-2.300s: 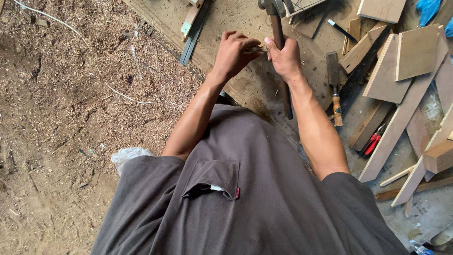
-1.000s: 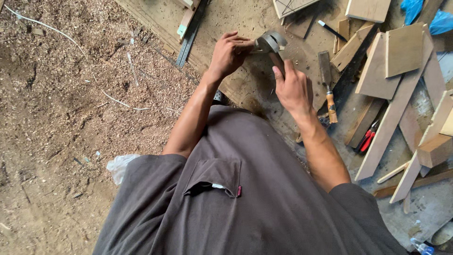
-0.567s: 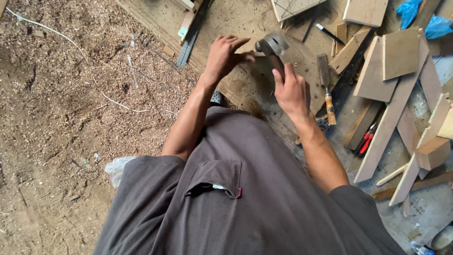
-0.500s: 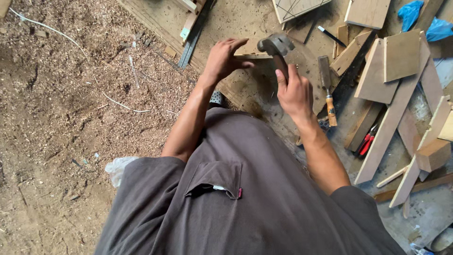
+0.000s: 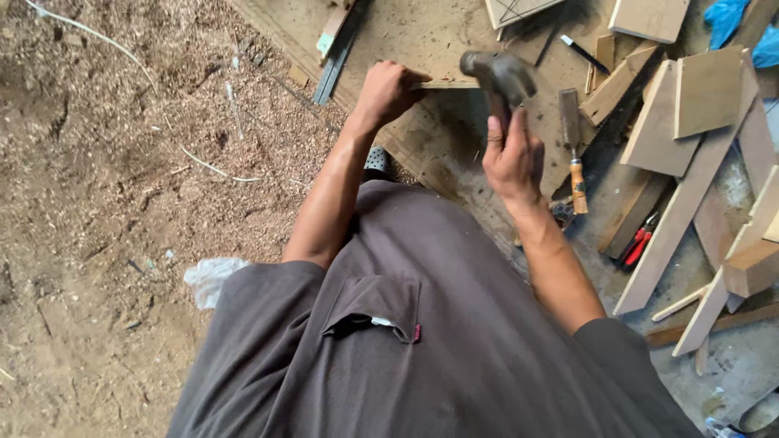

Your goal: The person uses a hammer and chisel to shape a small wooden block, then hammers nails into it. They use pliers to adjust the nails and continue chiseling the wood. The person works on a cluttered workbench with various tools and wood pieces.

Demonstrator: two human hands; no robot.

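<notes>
Hammer (image 5: 497,75) is gripped by the right hand (image 5: 513,158), fingers (image 5: 497,134) wrapped tight round the handle, head raised just above the thin wooden strip (image 5: 445,83). Strip is pinched at its left end by the left hand (image 5: 388,91), fingers curled shut. Chisel (image 5: 573,150) lies just right, on the board floor (image 5: 422,32).

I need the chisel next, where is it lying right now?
In the head view, the chisel with the wooden handle lies on the work board, just right of the right hand gripping the hammer, left of the wood offcuts.
</notes>
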